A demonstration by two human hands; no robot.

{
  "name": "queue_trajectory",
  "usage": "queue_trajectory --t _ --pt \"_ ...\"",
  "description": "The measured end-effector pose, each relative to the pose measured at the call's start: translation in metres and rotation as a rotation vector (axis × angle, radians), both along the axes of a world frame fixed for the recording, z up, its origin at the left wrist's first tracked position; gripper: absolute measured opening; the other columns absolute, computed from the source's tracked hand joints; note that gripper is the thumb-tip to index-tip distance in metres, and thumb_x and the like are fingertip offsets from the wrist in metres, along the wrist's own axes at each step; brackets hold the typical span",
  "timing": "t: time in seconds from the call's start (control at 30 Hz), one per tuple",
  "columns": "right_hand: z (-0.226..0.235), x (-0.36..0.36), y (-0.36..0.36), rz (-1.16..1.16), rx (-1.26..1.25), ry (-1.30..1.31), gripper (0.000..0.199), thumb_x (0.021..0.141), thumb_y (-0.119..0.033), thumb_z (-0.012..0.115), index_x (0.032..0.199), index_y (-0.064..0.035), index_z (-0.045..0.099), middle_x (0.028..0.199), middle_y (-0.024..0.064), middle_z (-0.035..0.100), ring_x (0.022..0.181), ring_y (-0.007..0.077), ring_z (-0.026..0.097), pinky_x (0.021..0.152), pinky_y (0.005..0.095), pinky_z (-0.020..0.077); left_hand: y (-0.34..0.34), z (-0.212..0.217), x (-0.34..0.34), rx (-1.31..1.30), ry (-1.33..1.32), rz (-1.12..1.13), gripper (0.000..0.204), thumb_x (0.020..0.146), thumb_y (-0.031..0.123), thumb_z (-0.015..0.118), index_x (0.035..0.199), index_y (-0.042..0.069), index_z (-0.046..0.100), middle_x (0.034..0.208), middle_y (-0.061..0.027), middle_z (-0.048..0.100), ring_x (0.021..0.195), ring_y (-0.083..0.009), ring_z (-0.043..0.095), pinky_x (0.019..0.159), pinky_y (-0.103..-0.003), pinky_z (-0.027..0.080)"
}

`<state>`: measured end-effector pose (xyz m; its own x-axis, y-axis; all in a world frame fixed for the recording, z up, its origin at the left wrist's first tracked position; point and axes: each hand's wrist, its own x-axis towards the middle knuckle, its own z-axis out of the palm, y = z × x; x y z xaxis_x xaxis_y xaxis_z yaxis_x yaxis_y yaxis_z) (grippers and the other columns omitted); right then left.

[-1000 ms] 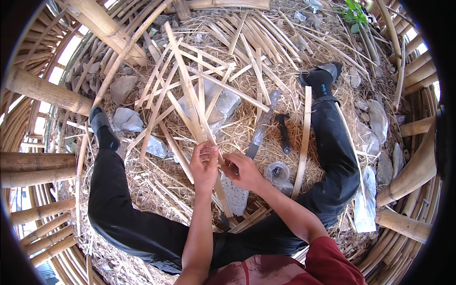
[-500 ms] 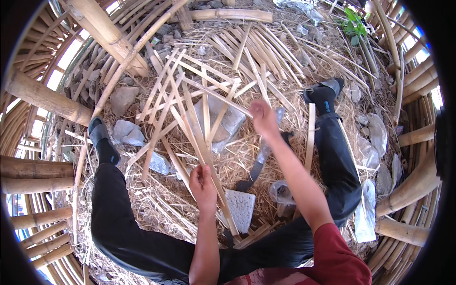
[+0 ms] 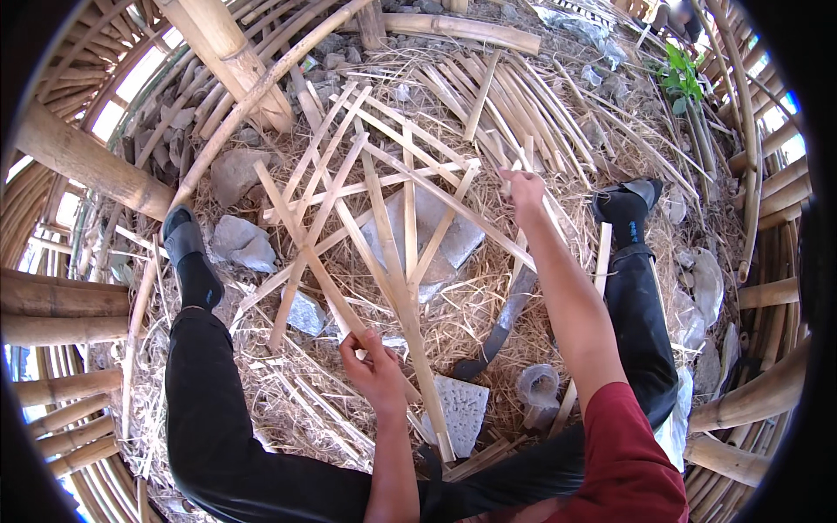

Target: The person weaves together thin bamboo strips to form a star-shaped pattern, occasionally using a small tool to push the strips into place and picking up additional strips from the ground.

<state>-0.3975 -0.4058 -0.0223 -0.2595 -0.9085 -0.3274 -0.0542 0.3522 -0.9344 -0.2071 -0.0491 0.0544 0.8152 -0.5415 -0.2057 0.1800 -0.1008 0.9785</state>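
A loose lattice of crossed, flat bamboo strips [image 3: 397, 235] lies over straw and a flat stone between my legs. My left hand [image 3: 375, 366] is closed on one bamboo strip [image 3: 327, 279], which slants up and away to the left across the lattice. Farther out, beyond the lattice's right side, my right hand [image 3: 525, 190] has its fingers pinched at a pale bamboo strip [image 3: 515, 166]; the fingers partly hide it. Below my right forearm rests a curved tool [image 3: 501, 331] with a grey blade and a dark handle.
A row of split bamboo strips [image 3: 523, 105] lies at the far side. A pale stone block [image 3: 459, 410] and a clear plastic cup [image 3: 538, 385] are close to me. Rocks [image 3: 242, 244] sit by my left foot. Thick bamboo poles [image 3: 96, 166] frame both sides.
My right hand has left the end of a long lattice strip and reached farther out to the right. My left hand now grips a strip that has swung out to the left.
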Motion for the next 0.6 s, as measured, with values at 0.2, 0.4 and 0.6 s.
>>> queue_trajectory --t 0.2,0.4,0.6 --pt "0.066 -0.035 0.047 0.191 0.023 -0.434 0.032 0.105 -0.01 0.041 0.126 0.01 0.056 0.131 0.0219 0.064 0.103 0.0269 0.07 0.08 0.0352 0.0571 0.01 -0.029 0.027 0.055 -0.008 0.132 0.026 0.103 0.023 0.063 0.11 0.0 0.052 0.094 -0.0065 0.054 0.057 -0.0095 0.05 0.046 -0.024 0.042" --pt "0.103 -0.081 0.096 0.317 -0.073 -0.433 0.031 0.106 -0.026 0.046 0.122 -0.0013 0.057 0.121 0.014 0.067 0.098 0.0267 0.069 0.083 0.036 0.055 0.024 -0.05 0.024 0.227 -0.333 0.073 0.029 0.1 0.021 0.063 0.108 -0.004 0.052 0.097 -0.0141 0.055 0.088 -0.0272 0.058 0.077 -0.043 0.047" --pt "0.112 -0.046 0.157 0.299 -0.449 0.215 0.025 0.107 -0.024 0.052 0.107 -0.0007 0.06 0.078 0.0115 0.067 0.057 0.0207 0.063 0.056 0.0369 0.0506 0.058 -0.081 0.037 0.515 -0.477 -0.031 0.026 0.095 0.018 0.06 0.108 -0.004 0.056 0.097 -0.0216 0.062 0.088 -0.0404 0.061 0.081 -0.051 0.047"
